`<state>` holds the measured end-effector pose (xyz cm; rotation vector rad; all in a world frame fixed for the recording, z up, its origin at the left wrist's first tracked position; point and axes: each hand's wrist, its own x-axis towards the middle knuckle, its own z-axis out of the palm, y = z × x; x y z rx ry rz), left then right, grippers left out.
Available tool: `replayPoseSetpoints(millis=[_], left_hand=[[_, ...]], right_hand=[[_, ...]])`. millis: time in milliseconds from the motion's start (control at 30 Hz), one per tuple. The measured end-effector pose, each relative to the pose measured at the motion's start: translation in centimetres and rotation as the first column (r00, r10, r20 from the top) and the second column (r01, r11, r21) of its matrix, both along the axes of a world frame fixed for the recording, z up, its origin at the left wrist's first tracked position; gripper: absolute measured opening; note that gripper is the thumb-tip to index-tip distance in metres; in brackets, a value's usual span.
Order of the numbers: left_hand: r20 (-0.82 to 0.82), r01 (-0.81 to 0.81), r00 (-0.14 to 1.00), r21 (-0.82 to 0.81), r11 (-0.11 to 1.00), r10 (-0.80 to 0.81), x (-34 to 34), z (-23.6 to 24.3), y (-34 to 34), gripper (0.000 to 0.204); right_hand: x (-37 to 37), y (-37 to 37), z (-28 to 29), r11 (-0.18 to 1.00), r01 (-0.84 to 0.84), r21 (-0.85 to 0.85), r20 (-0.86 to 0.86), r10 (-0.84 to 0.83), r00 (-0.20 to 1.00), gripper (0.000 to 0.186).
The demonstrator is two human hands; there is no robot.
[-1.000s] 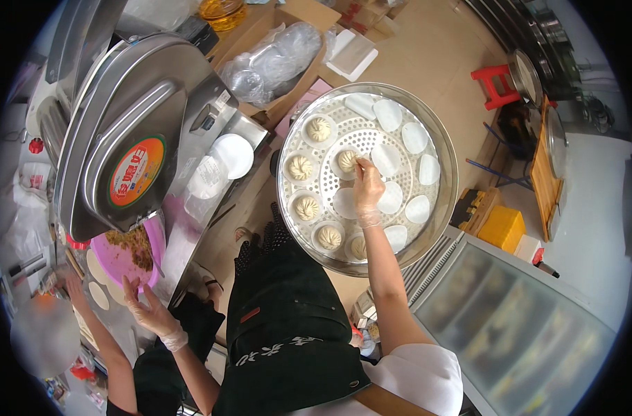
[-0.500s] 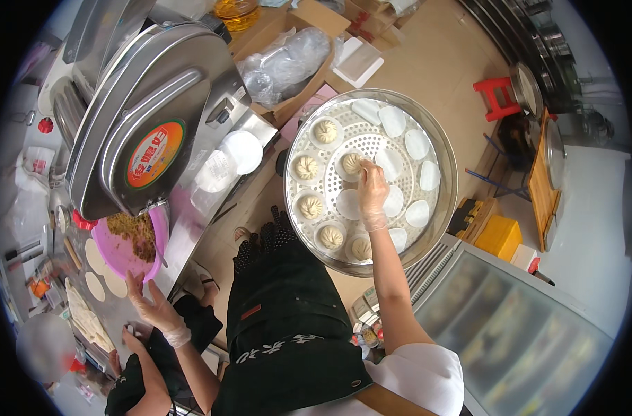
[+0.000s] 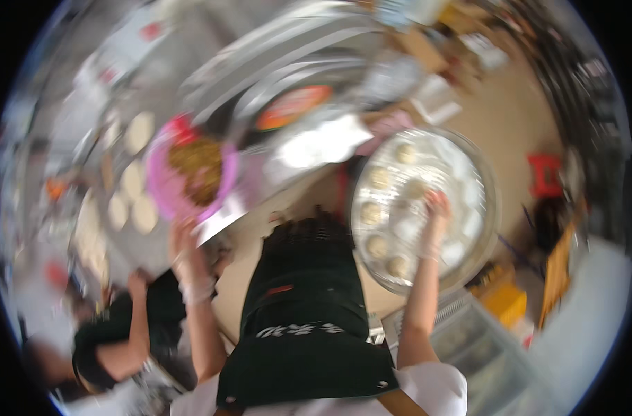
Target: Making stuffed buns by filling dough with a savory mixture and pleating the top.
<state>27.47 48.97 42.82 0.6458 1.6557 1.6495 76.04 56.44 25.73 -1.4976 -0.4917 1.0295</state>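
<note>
Right hand: I had my right hand [image 3: 435,208] over the round perforated steamer tray [image 3: 482,208], fingers bent down toward the dough; the motion blur kept me from telling whether it gripped a bun or only touched one.
Left hand: my left hand [image 3: 184,239] was raised at the near rim of the pink bowl of filling [image 3: 195,173] on the tabletop [image 3: 122,243]; grasping or slack, I could not tell.
Buns: several pale shaped buns [image 3: 380,178] sat spaced apart on the tray, mostly on its left half, with white paper liners on the right side.
Wrappers: flat dough rounds [image 3: 137,182] lay on the tabletop just left of the bowl.
Nearby: another person's arm [image 3: 139,312] in a dark sleeve reached up at lower left, apart from my own.
Step in hand: I judged it to be setting a filled bun on the tray.
Next move: that seemed to call for freeing the right hand and bringing it back toward the wrappers and the filling.
</note>
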Motion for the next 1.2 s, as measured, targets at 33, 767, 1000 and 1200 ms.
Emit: replayPoseSetpoints(millis=[33,767,1000,1200], left_hand=[[0.257,0.057,0.963,0.115,0.992,-0.086,-0.9,-0.7,0.0,0.047],[-0.276,0.508,0.816,-0.079,0.858,-0.508,-15.3,-5.1,6.1,0.08],[0.851,0.147,0.435,0.254,0.956,-0.293,-23.7,-3.5,4.3,0.077],[0.837,0.056,0.522,0.157,0.986,-0.163,-27.1,-4.1,1.5,0.066]], right_hand=[[-1.8,0.0,3.1,1.0,-0.024,0.005,-0.008,0.024,1.0,0.045],[-46.9,6.8,15.2,0.604,-0.769,-0.208,0.797,0.561,0.225,0.042],[-54.4,8.9,17.0,0.573,-0.813,-0.097,0.287,0.799,0.529,0.028],[-63.2,11.1,17.7,0.417,-0.906,-0.075,0.42,0.837,0.35,0.029]])
